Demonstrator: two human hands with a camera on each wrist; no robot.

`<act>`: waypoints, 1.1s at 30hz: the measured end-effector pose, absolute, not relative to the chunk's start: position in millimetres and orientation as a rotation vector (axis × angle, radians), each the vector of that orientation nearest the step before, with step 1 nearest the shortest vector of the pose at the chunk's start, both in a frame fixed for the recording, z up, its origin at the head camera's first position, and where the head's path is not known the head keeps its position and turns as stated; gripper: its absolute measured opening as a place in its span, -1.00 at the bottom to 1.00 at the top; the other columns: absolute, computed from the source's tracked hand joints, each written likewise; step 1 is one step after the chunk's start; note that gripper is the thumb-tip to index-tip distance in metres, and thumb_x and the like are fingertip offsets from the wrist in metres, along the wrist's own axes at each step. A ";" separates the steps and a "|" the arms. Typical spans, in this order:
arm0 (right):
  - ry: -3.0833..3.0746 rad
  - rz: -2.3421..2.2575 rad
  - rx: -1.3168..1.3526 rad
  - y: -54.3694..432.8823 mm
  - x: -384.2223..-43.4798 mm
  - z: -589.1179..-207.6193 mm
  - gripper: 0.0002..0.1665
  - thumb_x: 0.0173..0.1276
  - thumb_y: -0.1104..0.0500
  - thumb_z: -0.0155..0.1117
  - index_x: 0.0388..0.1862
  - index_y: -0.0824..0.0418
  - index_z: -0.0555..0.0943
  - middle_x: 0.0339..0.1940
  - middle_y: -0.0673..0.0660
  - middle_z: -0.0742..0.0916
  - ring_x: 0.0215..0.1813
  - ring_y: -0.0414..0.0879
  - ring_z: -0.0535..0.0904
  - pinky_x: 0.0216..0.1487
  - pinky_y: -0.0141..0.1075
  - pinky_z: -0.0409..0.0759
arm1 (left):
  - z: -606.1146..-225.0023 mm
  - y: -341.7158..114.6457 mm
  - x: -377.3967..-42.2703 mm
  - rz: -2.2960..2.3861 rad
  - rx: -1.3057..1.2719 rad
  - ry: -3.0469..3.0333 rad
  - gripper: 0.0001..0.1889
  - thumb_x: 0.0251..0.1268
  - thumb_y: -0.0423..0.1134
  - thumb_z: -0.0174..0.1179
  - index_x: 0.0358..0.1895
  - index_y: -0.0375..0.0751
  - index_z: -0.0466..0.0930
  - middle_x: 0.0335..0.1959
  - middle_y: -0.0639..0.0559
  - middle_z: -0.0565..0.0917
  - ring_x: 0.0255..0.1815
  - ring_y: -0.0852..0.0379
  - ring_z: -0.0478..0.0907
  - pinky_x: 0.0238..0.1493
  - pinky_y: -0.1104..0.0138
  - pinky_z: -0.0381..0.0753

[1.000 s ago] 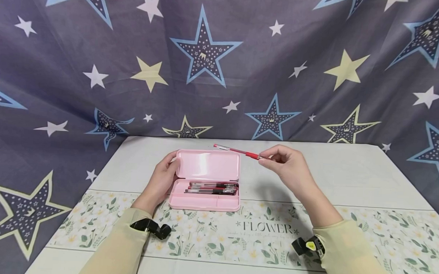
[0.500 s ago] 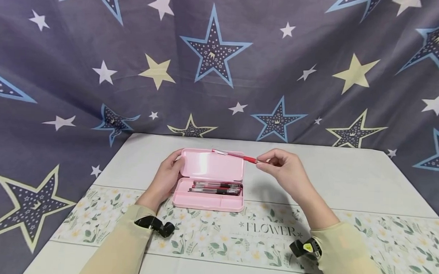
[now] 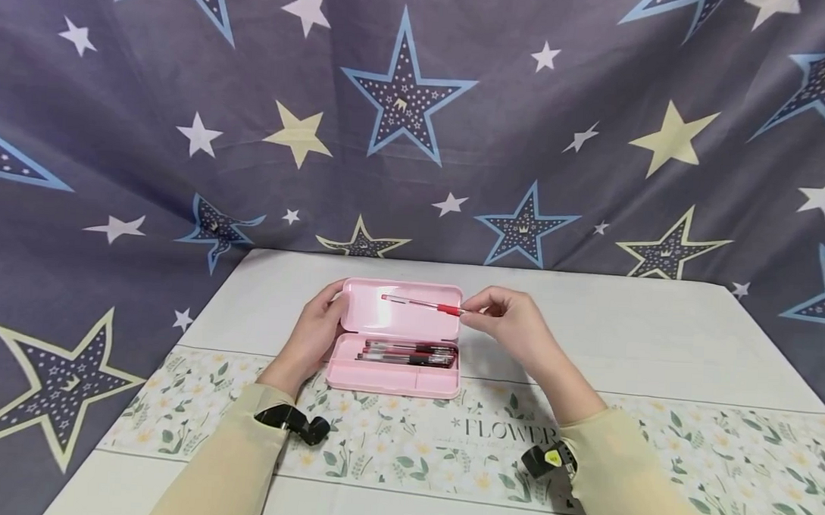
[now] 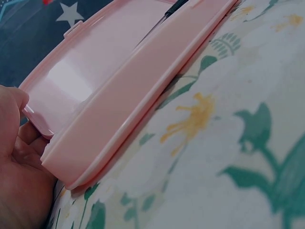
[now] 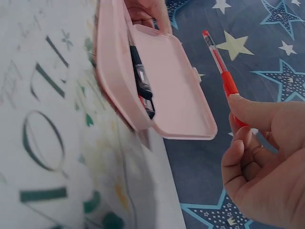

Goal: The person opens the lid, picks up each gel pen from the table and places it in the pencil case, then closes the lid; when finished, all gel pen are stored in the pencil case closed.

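Note:
A pink pencil case (image 3: 374, 377) lies with its lid up near the middle of the table. Several pens (image 3: 409, 354), mostly with black grips, rest in its rear compartment. My left hand (image 3: 314, 331) grips the lid's left edge, thumb on the inner side; the left wrist view shows this hand (image 4: 24, 162) at the lid's corner. My right hand (image 3: 515, 325) pinches a red gel pen (image 3: 421, 303) by one end between thumb and fingers. In the head view the pen overlaps the lid, pointing left; the right wrist view shows the pen (image 5: 220, 62) raised apart from the case.
A white table cover (image 3: 655, 334) with a floral band and the word FLOWER lies under the case. Behind the table hangs a dark curtain (image 3: 498, 139) with stars. A small black camera sits on each wrist.
My right hand has brought the red pen left and down, from above the lid's top edge to in front of the lid. The left hand keeps its grip on the lid; the head view has shifted slightly.

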State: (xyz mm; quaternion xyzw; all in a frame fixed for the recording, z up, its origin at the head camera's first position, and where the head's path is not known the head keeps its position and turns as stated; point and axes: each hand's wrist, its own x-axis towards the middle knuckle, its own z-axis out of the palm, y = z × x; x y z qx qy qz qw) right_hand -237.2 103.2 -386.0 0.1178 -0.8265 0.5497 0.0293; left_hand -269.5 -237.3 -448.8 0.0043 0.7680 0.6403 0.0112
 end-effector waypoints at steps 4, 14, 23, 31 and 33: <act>-2.593 1.680 0.373 95.3 -235.8 -391.5 -0.89 0.40 0.31 0.62 -0.13 0.23 0.87 -0.22 0.07 0.83 -0.25 -0.05 0.59 -0.28 -0.36 0.57 | -448.5 -237.5 -270.0 1.975 0.009 2.411 -0.48 0.88 0.05 -0.10 0.73 0.16 0.32 0.42 -0.14 0.60 0.37 -0.08 0.63 0.42 0.00 0.62; -2.750 1.615 0.368 79.1 -229.8 -405.2 -0.91 0.43 0.24 0.62 -0.24 0.06 0.85 -0.26 0.00 0.80 -0.22 -0.03 0.60 -0.22 -0.24 0.56 | -448.3 -237.0 -270.5 1.981 0.010 2.400 -0.48 0.88 0.04 -0.10 0.72 0.17 0.32 0.38 -0.13 0.61 0.33 -0.06 0.65 0.36 0.04 0.67; -2.785 1.650 0.443 74.4 -227.8 -412.6 -0.90 0.44 0.26 0.61 -0.25 0.11 0.81 -0.30 0.03 0.77 -0.22 -0.06 0.61 -0.19 -0.22 0.58 | -447.5 -238.2 -269.6 1.991 0.029 2.396 -0.48 0.88 0.05 -0.10 0.73 0.14 0.32 0.39 -0.16 0.61 0.35 -0.08 0.65 0.37 0.04 0.66; -2.805 1.653 0.441 74.7 -228.5 -419.4 -0.90 0.44 0.28 0.60 -0.25 0.12 0.81 -0.32 0.03 0.76 -0.22 -0.05 0.62 -0.19 -0.23 0.61 | -448.1 -237.4 -268.9 1.994 0.036 2.397 -0.48 0.88 0.05 -0.11 0.72 0.12 0.32 0.37 -0.17 0.61 0.32 -0.08 0.67 0.32 0.09 0.69; -2.810 1.649 0.432 74.6 -228.1 -419.1 -0.89 0.44 0.28 0.60 -0.25 0.10 0.81 -0.32 0.02 0.76 -0.21 -0.05 0.62 -0.19 -0.23 0.61 | -448.1 -237.5 -269.0 2.001 0.044 2.390 -0.48 0.88 0.05 -0.11 0.72 0.11 0.32 0.38 -0.18 0.61 0.33 -0.08 0.66 0.33 0.09 0.68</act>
